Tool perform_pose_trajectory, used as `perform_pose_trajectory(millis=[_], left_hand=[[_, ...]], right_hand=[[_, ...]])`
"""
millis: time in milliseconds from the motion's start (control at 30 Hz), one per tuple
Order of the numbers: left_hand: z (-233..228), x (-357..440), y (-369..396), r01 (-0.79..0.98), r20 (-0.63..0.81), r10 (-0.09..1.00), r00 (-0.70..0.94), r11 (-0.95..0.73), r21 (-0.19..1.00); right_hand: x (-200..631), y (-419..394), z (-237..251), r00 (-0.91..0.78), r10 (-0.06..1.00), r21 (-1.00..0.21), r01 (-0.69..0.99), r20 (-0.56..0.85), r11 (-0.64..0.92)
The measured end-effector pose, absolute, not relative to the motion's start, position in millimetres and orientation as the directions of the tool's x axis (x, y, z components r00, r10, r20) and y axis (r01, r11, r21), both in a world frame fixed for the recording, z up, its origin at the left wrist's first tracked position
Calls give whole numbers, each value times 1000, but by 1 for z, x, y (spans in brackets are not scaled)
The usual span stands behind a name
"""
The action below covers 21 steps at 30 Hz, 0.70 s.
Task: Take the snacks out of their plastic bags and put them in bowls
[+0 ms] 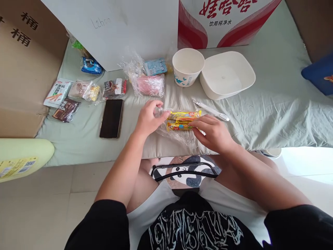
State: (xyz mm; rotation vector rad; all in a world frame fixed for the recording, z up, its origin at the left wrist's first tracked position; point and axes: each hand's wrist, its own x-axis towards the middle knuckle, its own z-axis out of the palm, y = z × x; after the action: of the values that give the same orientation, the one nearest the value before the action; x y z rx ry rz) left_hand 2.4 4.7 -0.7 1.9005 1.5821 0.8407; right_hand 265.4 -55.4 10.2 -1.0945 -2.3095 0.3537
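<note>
Head view: two yellow foil snack sticks point(182, 120) in clear wrap lie long-axis nine-to-three; left hand point(148, 119) pinches the nine-o'clock wrap end, right hand point(214, 133) grips the three-o'clock end.

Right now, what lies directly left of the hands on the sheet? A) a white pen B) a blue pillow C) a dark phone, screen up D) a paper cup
C: the dark phone lies flat on the sheet just left of the left hand; the paper cup and white pen sit further right.
</note>
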Motion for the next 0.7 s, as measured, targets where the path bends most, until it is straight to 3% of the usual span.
perform_pose_trajectory(millis=[100,233,333,433,533,700], left_hand=[[-2,2,2,711,105,965,242,-250,657],[2,6,-1,706,60,963,265,-236,668],[8,12,-5,604,-37,975,218,-105,790],[15,17,-7,340,-183,970,163,119,933],[21,21,-7,124,-302,946,119,288,950],[21,22,-2,90,-310,951,-9,310,947]], right_hand=[[262,-50,3,-512,785,-409,670,350,619],[255,-46,-2,-497,838,-369,752,225,546],[248,-43,-2,-474,863,-364,783,175,504],[244,-41,-1,-451,880,-375,798,151,473],[243,-39,0,-409,902,-437,792,138,426],[248,-36,1,-342,923,-655,660,176,369]])
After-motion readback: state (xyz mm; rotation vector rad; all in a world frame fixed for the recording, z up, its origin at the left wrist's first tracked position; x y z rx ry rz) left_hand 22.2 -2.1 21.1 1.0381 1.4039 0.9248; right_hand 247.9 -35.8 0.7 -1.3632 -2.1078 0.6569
